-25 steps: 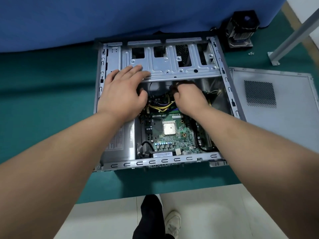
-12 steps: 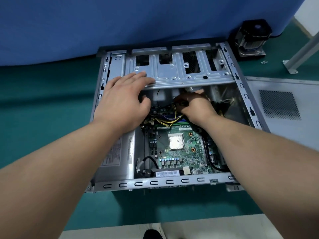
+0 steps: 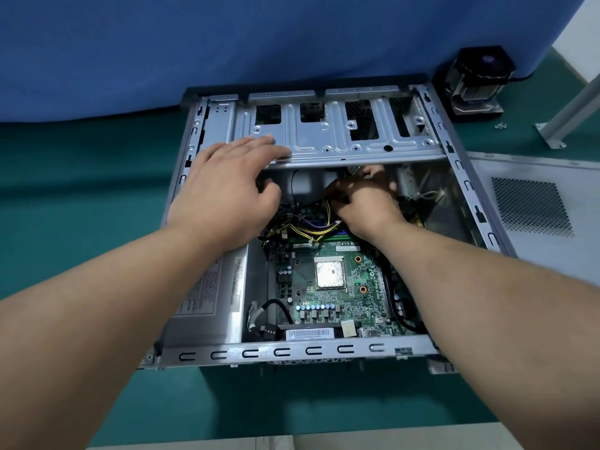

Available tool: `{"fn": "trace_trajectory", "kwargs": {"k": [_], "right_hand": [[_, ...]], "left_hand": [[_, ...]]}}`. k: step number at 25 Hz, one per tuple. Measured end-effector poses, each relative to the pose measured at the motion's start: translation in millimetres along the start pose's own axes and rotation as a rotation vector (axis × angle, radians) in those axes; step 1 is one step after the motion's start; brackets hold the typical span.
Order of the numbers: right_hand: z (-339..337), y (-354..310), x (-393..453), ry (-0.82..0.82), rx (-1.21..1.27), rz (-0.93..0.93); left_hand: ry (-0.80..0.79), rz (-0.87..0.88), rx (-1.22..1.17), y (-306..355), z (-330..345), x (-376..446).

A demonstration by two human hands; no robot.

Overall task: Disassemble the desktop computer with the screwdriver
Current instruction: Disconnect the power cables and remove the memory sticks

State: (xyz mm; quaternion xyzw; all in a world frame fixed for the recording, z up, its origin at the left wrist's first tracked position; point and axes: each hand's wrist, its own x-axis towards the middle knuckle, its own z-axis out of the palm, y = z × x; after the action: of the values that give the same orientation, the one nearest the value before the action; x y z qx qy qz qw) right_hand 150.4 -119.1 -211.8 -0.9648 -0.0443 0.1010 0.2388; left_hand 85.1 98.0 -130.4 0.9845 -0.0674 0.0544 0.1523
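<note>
The open grey computer case [image 3: 311, 350] lies on its side on a green mat. Inside it show the green motherboard [image 3: 354, 287] with a bare silver processor [image 3: 330, 272], a silver power supply [image 3: 207, 297] at the left, and yellow and black cables [image 3: 308, 227]. My left hand [image 3: 227, 193] rests with straight fingers on the metal drive cage [image 3: 341, 138]. My right hand [image 3: 367, 199] reaches in under the cage's front edge, fingers curled round a dark cable connector; the fingertips are partly hidden. No screwdriver is in view.
The removed side panel [image 3: 535, 216] with a mesh vent lies to the right of the case. A black cooler with fan [image 3: 475, 82] stands at the back right beside several loose screws [image 3: 501, 125]. A white metal leg [image 3: 565, 121] and a blue cloth [image 3: 227, 43] border the mat.
My view has moved closer and dipped, so the case sits lower in frame. My right hand has pushed further in under the drive cage. My left hand stays on the cage.
</note>
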Motion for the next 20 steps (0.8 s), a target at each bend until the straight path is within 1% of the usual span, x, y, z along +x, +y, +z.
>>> {"fn": "trace_trajectory", "kwargs": {"k": [5,9,15,20], "right_hand": [[-2.1,-3.7,-2.7,0.013,-0.053,-0.016],[-2.8,-4.9,-5.1,0.016,-0.100,-0.086],[-1.2,-6.9,-4.8,0.005,-0.064,-0.075],[1.2,-5.9,-1.7,-0.006,-0.125,-0.105]], "left_hand": [[0.000,0.002,0.004,-1.4,1.0,0.3],[0.000,0.006,0.004,-1.6,0.9,-0.3],[-0.002,0.007,0.011,-1.6,0.1,0.1],[-0.005,0.006,0.012,-1.4,-0.4,0.2]]}}
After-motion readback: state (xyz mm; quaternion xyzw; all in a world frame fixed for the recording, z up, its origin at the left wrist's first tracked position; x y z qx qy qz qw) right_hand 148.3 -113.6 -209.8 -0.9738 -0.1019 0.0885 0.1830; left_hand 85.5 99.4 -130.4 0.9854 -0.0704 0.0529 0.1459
